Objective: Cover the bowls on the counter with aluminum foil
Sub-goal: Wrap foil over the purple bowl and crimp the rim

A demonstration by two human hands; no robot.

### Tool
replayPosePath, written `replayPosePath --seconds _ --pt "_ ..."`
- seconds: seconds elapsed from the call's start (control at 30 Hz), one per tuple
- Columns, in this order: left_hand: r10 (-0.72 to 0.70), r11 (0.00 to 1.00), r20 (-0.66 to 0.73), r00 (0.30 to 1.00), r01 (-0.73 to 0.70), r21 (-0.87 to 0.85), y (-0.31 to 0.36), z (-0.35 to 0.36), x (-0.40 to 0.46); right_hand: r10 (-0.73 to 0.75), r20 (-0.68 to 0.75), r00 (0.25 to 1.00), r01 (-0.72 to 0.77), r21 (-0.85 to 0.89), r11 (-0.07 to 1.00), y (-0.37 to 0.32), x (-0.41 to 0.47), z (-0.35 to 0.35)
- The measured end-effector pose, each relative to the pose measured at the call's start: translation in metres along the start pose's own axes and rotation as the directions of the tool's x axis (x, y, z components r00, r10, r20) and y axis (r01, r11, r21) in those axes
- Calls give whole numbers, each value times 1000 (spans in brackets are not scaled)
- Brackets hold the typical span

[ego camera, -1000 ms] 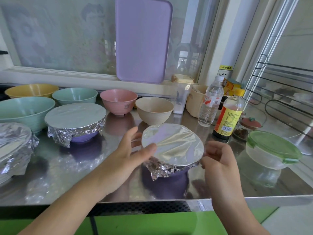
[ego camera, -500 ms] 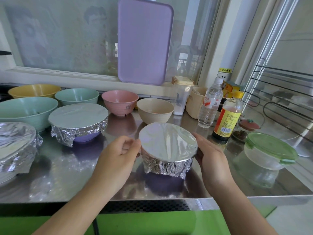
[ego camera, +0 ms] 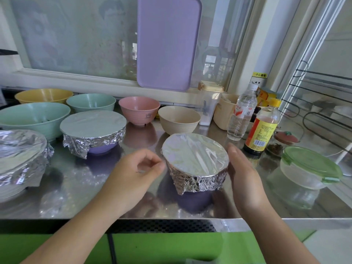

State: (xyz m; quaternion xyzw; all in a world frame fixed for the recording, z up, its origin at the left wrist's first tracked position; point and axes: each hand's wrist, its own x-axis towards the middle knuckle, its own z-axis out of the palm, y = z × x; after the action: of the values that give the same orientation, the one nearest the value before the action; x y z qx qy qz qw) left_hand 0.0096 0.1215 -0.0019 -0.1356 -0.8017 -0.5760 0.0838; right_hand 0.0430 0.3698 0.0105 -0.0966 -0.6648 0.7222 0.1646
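I see my left hand (ego camera: 137, 174) loosely curled, holding nothing, beside the foil-covered purple bowl (ego camera: 195, 162); my right hand (ego camera: 242, 174) flat, fingers straight, against its foil edge.

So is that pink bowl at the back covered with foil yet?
Not yet. The pink bowl stands upright with its mouth open and no foil over it, unlike the foil-wrapped purple bowl between the hands.

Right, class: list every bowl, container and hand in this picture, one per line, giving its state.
Near purple bowl: foil-covered.
Second purple bowl: foil-covered.
Far-left bowl: foil-covered.
Large green bowl: uncovered.
Small green bowl: uncovered.
Yellow bowl: uncovered.
Pink bowl: uncovered.
Beige bowl: uncovered.
Clear container: green lid on.
Water bottle: capped.
Sauce bottle: capped.
Left hand: loosely curled, empty.
Right hand: open beside foil.
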Motion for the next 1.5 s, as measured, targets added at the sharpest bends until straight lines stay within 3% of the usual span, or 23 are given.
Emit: replayPosePath --seconds 0.07,0.1,0.17,0.23,0.33,0.6,0.73,0.8,0.87,0.9,0.93,1.03,1.27,1.5 --pt "91 995 -117 989 -86 44 4 -3 2 -235 -69 969 206 -292 934 -1 -9 -2" --pt "143 989 -141 980 -137 57 7 -3 5 -412 -55 909 349 -439 828 -4 -16 0" --pt "222 975 -131 966 -216 57 11 -1 11 -681 110 724 591 -609 529 -11 -33 12" --pt "269 963 -100 958 -266 45 12 5 15 -740 279 612 713 -600 363 -8 -40 27" --pt "324 945 -105 940 -316 85 7 11 17 -738 366 567 770 -555 316 4 -39 43" --pt "326 944 -84 941 -320 82 0 5 12 -742 371 559 773 -556 305 12 -35 46" --pt "247 968 -37 968 -245 47 6 5 -2 -706 398 585 779 -516 355 -2 -38 30" --pt "137 990 18 990 -138 38 9 5 -8 -679 281 678 699 -533 478 -11 -32 12" --pt "19 993 106 994 -31 111 11 9 -11 -475 144 868 491 -388 780 -14 -17 -6" --pt "-17 990 147 989 -4 141 12 13 -10 -318 163 934 352 -263 898 -14 -8 -12" --pt "-37 990 180 983 11 140 13 17 -9 -198 248 948 242 -160 957 -12 -1 -16" --pt "-32 997 240 970 15 75 13 33 -3 -87 450 889 196 -202 959 -7 2 -18" --pt "63 997 140 988 -68 32 8 45 8 -113 416 902 257 -308 916 -3 -4 -19" --pt "78 997 163 984 -76 -17 7 43 7 -199 354 914 326 -345 880 1 -9 -16"
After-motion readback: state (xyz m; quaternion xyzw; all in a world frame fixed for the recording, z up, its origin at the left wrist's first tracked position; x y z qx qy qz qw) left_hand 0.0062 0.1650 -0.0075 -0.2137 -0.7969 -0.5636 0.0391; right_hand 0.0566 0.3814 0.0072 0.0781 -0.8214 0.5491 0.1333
